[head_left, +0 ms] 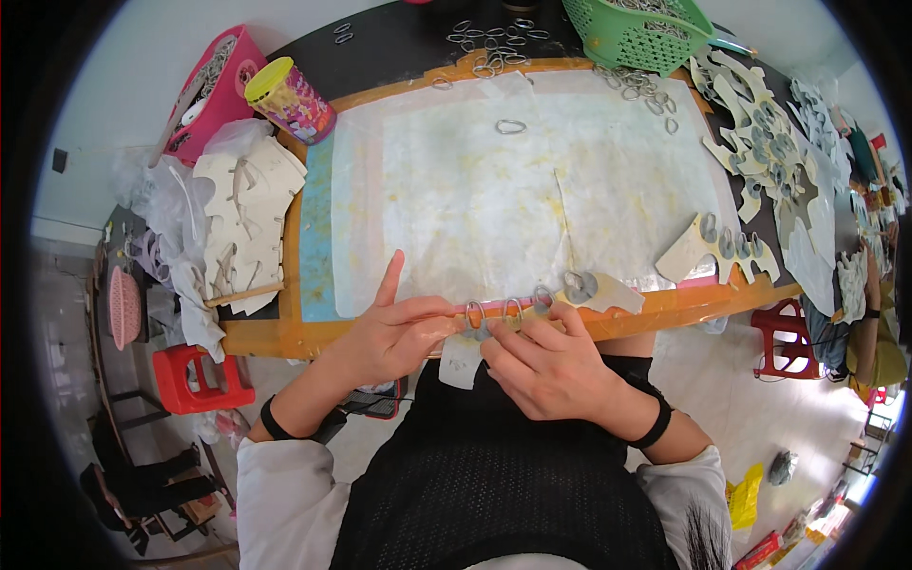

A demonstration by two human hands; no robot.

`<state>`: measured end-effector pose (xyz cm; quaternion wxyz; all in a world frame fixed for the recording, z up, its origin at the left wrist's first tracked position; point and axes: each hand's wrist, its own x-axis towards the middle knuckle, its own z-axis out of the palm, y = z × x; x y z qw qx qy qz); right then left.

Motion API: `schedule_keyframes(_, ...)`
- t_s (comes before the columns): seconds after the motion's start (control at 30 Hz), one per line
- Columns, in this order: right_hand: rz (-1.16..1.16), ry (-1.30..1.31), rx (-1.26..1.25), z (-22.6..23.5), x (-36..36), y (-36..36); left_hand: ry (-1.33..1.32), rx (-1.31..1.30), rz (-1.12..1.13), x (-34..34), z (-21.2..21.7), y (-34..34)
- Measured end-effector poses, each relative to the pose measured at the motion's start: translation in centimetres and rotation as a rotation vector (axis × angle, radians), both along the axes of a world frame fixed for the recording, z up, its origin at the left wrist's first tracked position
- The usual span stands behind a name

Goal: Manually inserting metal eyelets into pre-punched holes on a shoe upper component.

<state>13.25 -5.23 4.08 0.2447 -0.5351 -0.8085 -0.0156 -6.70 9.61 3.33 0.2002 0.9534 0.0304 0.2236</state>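
A cream, leather-like cut piece (pixel 617 298) lies across the table's near edge, with oval metal rings (pixel 475 312) looped along it and grey tabs folded at the rings. A pale flap (pixel 459 366) of it hangs below the edge between my hands. My left hand (pixel 394 334) pinches its left end beside the leftmost ring, index finger pointing up and away. With curled fingers, my right hand (pixel 546 366) grips the piece near the middle rings, and its fingertips hide part of the tabs. To the right lies a similar cream piece (pixel 682 255) with several rings on it.
Whitish stained sheeting (pixel 427 190) covers the table, with one loose ring (pixel 511 126) on it. More rings (pixel 494 47) lie at the back, by a green basket (pixel 636 38). A patterned cup (pixel 294 104), pink basket (pixel 242 71) and stacked cut pieces (pixel 249 209) stand left; ringed pieces (pixel 769 142) lie right.
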Motion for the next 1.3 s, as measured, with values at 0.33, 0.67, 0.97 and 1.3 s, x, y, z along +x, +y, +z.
schedule_keyframes(0.33,-0.03,0.105,-0.03,-0.7,-0.2,0.0,0.107,-0.001,0.03,-0.1,0.7,0.5)
schedule_keyframes(0.67,-0.155,0.218,0.067,-0.6,-1.2,1.1,0.123,0.149,0.131,1.2,1.3,-1.4)
schedule_keyframes(0.97,-0.08,0.028,0.087,-0.8,-0.6,0.7,0.051,0.274,0.052,0.4,0.3,-1.4)
schedule_keyframes(1.3,-0.043,0.653,-0.111,0.5,1.6,1.5,0.135,0.221,0.14,-0.4,0.5,-2.6)
